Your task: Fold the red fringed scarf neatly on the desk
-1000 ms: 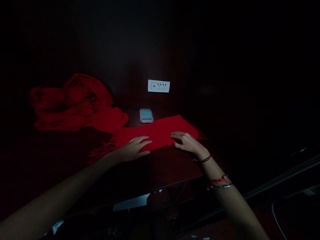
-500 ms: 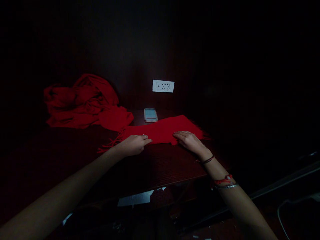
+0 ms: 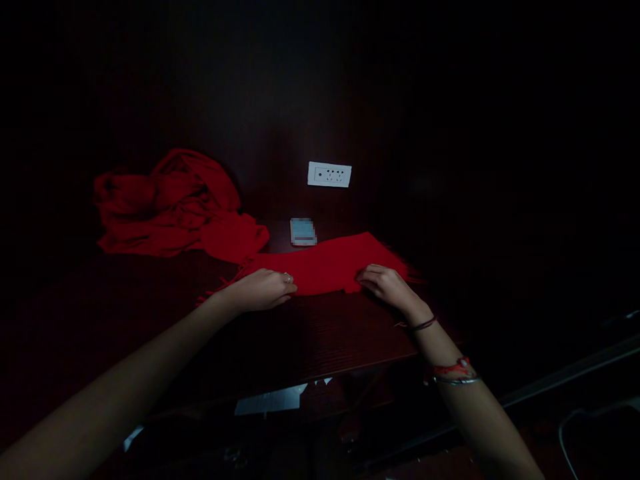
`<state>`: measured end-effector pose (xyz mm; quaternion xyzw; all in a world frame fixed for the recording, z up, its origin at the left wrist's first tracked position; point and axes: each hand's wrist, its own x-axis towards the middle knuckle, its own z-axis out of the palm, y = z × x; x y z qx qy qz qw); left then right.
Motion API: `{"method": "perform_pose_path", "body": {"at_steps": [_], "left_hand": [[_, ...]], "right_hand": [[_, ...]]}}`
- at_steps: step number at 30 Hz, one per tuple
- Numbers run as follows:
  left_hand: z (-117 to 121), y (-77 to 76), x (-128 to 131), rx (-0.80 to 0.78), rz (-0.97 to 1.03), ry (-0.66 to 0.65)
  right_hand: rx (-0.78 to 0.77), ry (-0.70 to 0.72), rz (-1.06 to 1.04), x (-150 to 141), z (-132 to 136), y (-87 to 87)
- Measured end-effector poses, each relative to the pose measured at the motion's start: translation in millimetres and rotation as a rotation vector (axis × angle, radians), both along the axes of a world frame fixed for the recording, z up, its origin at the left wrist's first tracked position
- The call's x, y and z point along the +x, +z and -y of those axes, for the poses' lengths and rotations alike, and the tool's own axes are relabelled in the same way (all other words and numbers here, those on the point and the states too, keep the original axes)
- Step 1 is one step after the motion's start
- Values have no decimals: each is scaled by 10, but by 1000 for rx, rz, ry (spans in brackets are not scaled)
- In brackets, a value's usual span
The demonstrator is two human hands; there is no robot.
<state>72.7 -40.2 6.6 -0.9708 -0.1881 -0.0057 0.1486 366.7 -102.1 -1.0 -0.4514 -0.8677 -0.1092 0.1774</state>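
Observation:
A folded red scarf (image 3: 325, 263) lies across the dark table, with fringe at its left and right ends. My left hand (image 3: 265, 290), a ring on one finger, pinches the near edge of the scarf left of its middle. Toward the right end, my right hand (image 3: 387, 285) has its fingers closed on the near edge as well. The fingertips of both hands are partly hidden. Part of the near edge shows between the hands, with a small uneven bit beside my right fingers.
A heap of red cloth (image 3: 175, 207) sits at the back left of the table (image 3: 280, 343). Behind the scarf lies a small pale, blurred-out object (image 3: 303, 232). On the back wall is a white socket panel (image 3: 329, 175). White paper (image 3: 270, 401) shows below the table's front edge.
My right hand has shifted slightly right and its flat fingers have curled into a pinch. My left hand has drawn back a little to the left, its extended finger now bent in.

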Motion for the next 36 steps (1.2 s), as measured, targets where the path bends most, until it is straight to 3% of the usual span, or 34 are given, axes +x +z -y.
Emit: {"method": "perform_pose_path", "body": {"at_steps": [8, 15, 19, 24, 32, 36], "left_hand": [[68, 80, 3, 10, 0, -29], [93, 130, -18, 58, 82, -27], [129, 128, 0, -1, 29, -32], [145, 117, 8, -66, -25, 47], [113, 196, -138, -222, -59, 260], [71, 154, -172, -295, 23, 235]], "right_hand": [[-31, 42, -87, 29, -4, 13], [51, 15, -187, 42, -3, 26], [-29, 42, -127, 47, -9, 26], [-86, 27, -105, 51, 1, 20], [-60, 51, -245, -84, 11, 51], [-118, -17, -102, -258, -128, 65]]}}
